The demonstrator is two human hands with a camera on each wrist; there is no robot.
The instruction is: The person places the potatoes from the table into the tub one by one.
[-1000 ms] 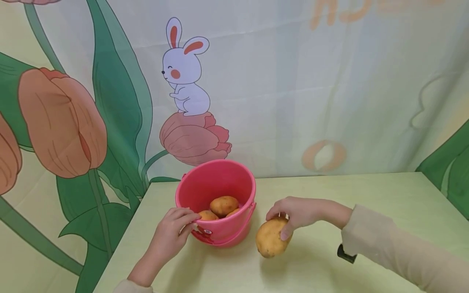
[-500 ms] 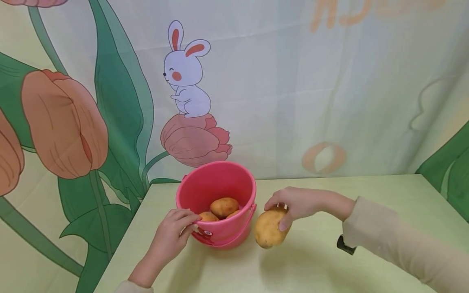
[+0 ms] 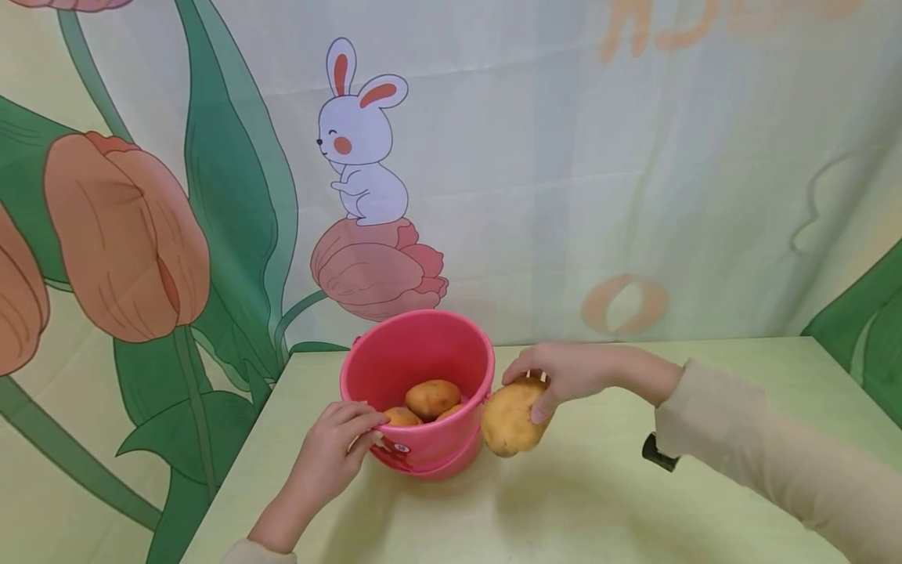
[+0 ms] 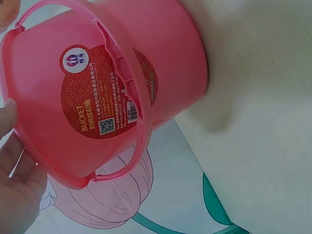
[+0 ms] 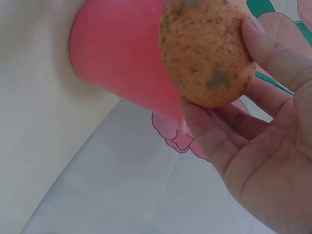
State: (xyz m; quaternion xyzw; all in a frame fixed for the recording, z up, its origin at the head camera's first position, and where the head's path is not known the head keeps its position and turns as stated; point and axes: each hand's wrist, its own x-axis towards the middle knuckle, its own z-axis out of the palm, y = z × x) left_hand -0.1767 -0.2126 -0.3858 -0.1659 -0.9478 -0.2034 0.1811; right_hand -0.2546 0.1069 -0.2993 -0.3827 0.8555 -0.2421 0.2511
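A pink bucket (image 3: 423, 341) stands on the table, with a red label (image 4: 105, 90) on its side and its handle hanging down. Several potatoes lie inside, one of them a whole potato (image 3: 433, 399) near the middle. My left hand (image 3: 334, 442) grips the bucket's near-left rim, thumb outside and fingers over the edge. Just right of the bucket, my right hand (image 3: 574, 376) holds a large potato (image 3: 514, 417) above the table, fingers and thumb around it. In the right wrist view this potato (image 5: 207, 53) shows dark specks and overlaps the bucket; whether they touch I cannot tell.
The pale green table (image 3: 669, 486) ends at the back against a hanging cloth (image 3: 535, 180) printed with tulips and a white rabbit. A small black object (image 3: 659, 453) sits at the right sleeve's cuff.
My right hand has lifted the potato and brought it left, closer to the bucket's rim. The left hand keeps its grip on the rim, and the bucket stays in place.
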